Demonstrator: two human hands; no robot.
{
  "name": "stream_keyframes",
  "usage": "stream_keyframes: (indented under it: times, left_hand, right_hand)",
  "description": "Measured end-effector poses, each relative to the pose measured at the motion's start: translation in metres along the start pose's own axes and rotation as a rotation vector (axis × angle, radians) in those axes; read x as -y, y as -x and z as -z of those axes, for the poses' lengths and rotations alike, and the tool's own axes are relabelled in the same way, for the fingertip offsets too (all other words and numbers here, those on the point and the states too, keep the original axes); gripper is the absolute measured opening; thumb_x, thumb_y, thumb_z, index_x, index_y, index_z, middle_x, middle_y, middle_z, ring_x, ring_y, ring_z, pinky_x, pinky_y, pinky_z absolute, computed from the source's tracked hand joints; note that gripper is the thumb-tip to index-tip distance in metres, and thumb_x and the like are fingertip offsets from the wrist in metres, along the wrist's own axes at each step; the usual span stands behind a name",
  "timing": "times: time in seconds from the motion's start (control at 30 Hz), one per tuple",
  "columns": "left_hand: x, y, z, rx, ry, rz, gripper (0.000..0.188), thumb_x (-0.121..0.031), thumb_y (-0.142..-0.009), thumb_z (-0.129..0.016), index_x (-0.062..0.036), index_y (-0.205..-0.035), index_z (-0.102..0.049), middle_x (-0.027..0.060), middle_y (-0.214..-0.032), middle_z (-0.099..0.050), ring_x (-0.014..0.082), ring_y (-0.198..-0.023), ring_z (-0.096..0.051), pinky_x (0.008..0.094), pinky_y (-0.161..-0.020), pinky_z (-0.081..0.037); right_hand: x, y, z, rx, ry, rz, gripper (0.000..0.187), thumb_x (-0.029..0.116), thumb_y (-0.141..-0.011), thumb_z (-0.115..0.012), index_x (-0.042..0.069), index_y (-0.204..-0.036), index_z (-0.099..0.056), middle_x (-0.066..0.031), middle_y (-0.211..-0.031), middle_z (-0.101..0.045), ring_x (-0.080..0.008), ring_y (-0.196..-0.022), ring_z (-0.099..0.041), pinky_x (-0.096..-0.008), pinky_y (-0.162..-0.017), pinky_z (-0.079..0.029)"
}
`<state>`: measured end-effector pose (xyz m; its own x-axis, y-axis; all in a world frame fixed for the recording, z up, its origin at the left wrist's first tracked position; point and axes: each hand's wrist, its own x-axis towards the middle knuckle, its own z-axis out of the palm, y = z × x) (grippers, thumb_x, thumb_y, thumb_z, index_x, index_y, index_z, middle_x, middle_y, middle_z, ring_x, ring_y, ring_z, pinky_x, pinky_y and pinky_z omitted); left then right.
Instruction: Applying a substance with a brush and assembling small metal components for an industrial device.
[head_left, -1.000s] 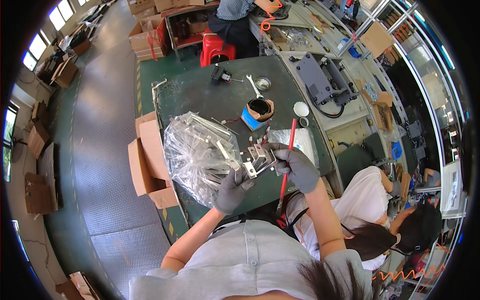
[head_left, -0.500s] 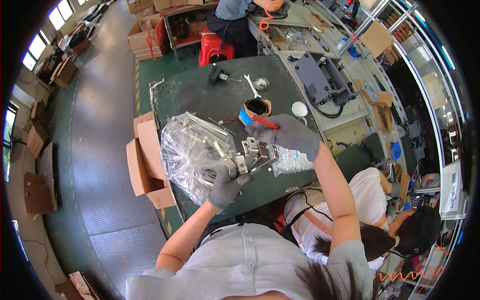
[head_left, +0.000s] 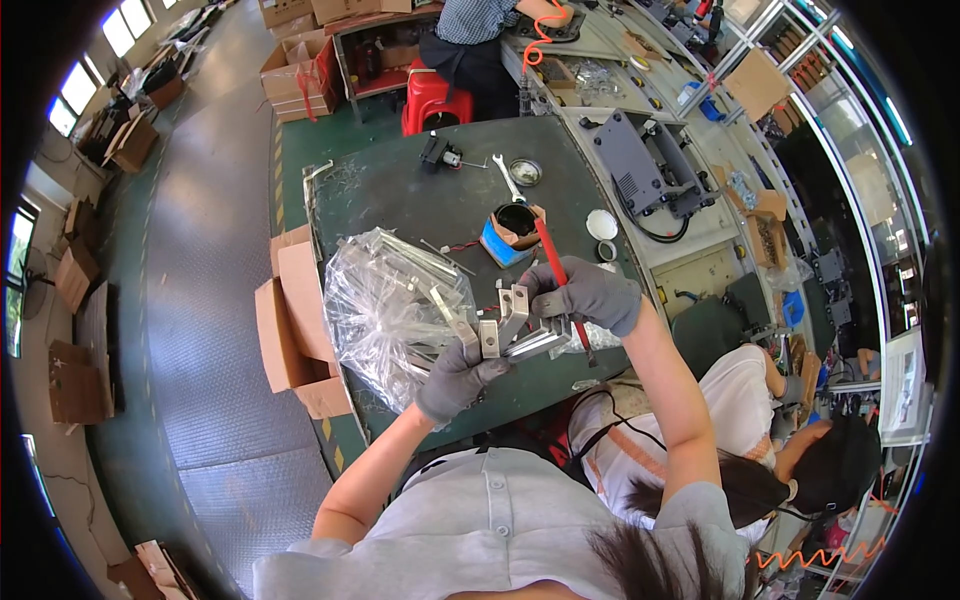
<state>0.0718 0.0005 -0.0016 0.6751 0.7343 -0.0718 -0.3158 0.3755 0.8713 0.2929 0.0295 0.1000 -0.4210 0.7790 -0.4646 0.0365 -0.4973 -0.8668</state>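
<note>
My left hand (head_left: 458,382) is closed on several silver metal bars with block-shaped, drilled ends (head_left: 488,338). Beside them, my right hand (head_left: 596,296) grips a long, slim red tool (head_left: 556,256), which slants down past the fingers to a darker tip. The right fingertips are close to the raised metal ends (head_left: 513,310); whether they touch cannot be made out. Just beyond the hands stands an open can (head_left: 503,250) with a blue side, dark contents and a piece of cardboard at its rim. Left of my hands lies a clear plastic bag (head_left: 385,310) of similar metal bars.
On the dark green table (head_left: 390,190) lie a wrench (head_left: 507,176), a small round dish (head_left: 525,172), a little motor (head_left: 440,152) and a white lid (head_left: 601,224). An open carton (head_left: 300,315) adjoins the left edge. A co-worker (head_left: 700,420) sits close on my right.
My right hand has come nearer and slightly right, away from the can. The red tool has turned from pointing sideways to a steep slant. The left hand has shifted slightly right with the bars.
</note>
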Motion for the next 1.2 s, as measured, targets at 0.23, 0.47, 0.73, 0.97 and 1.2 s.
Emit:
stream_keyframes:
  times: [0.23,0.47,0.73,0.97,1.2]
  left_hand:
    - [0.009,-0.007,0.002,0.03,-0.042,0.053,0.037,0.002,-0.083,-0.057,-0.0019,-0.119,-0.047,0.0009,-0.104,-0.057,0.0082,-0.091,-0.051,0.0251,-0.083,-0.042]
    - [0.011,-0.015,0.0,0.049,-0.171,0.06,0.04,0.002,-0.082,-0.058,-0.0021,-0.12,-0.046,0.001,-0.104,-0.056,0.0083,-0.093,-0.05,0.0253,-0.082,-0.042]
    - [0.036,-0.019,0.01,-0.144,-0.561,-0.158,0.036,-0.013,-0.079,-0.064,-0.0072,-0.112,-0.051,0.0138,-0.085,-0.062,0.0271,-0.076,-0.06,0.0329,-0.068,-0.046]
    - [0.001,-0.026,-0.002,-0.413,-0.839,-0.278,0.028,-0.012,-0.078,-0.062,-0.0111,-0.105,-0.056,0.0158,-0.081,-0.061,0.0351,-0.07,-0.059,0.0393,-0.057,-0.045]
    - [-0.004,-0.038,-0.011,-0.435,-0.976,-0.402,0.031,-0.01,-0.079,-0.059,-0.0112,-0.109,-0.056,0.0139,-0.073,-0.061,0.0314,-0.068,-0.061,0.0367,-0.059,-0.047]
  right_hand:
    - [-0.009,0.008,0.013,-0.151,0.085,0.218,0.028,0.021,-0.082,-0.063,0.0,-0.1,-0.061,-0.0063,-0.087,-0.063,-0.0103,-0.075,-0.058,-0.0251,-0.07,-0.047]
    - [0.028,-0.001,0.005,-0.073,0.444,-0.009,0.025,0.014,-0.075,-0.067,-0.002,-0.095,-0.063,-0.0055,-0.083,-0.064,-0.0103,-0.075,-0.058,-0.0234,-0.07,-0.045]
    - [0.015,-0.002,-0.004,-0.457,0.89,0.251,0.015,0.017,-0.078,-0.062,0.004,-0.086,-0.064,-0.0062,-0.073,-0.062,-0.0147,-0.069,-0.058,-0.026,-0.066,-0.045]
    - [-0.004,0.016,-0.053,-0.641,0.724,0.243,0.027,0.032,-0.081,-0.062,0.006,-0.085,-0.064,-0.0067,-0.058,-0.055,-0.0147,-0.051,-0.051,-0.029,-0.051,-0.04]
    - [0.004,0.007,-0.057,-0.539,0.155,-0.001,0.021,0.023,-0.083,-0.061,0.002,-0.081,-0.061,-0.0003,-0.062,-0.056,-0.007,-0.053,-0.049,-0.0215,-0.05,-0.039]
